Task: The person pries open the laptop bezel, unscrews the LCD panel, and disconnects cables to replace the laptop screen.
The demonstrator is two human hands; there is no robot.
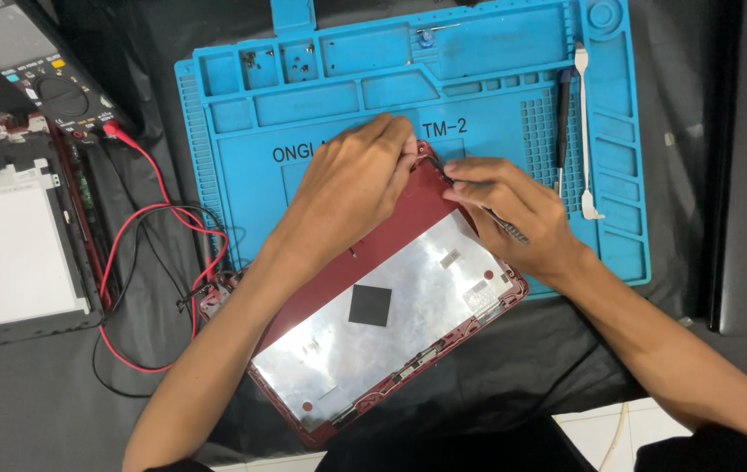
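right hand [513, 205] fingers pinched on thin black tool [503, 220] at red cover [373, 306] corner | left hand [356, 188] fingers curled, gripping same corner | cover tilted on blue mat [478, 87] | red wires [142, 262], meter [32, 65] left

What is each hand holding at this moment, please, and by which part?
Left hand grips the red cover's top corner; right hand pinches a thin dark tool near its tip.

Blue silicone repair mat [513, 96] at worktop far edge, small screws [299, 59] in its trays. White pry tool [585, 131] along mat's right side. Multimeter [37, 74] far-left corner, red lead [150, 210] trailing. Dismantled screen panel [10, 240] at left edge.
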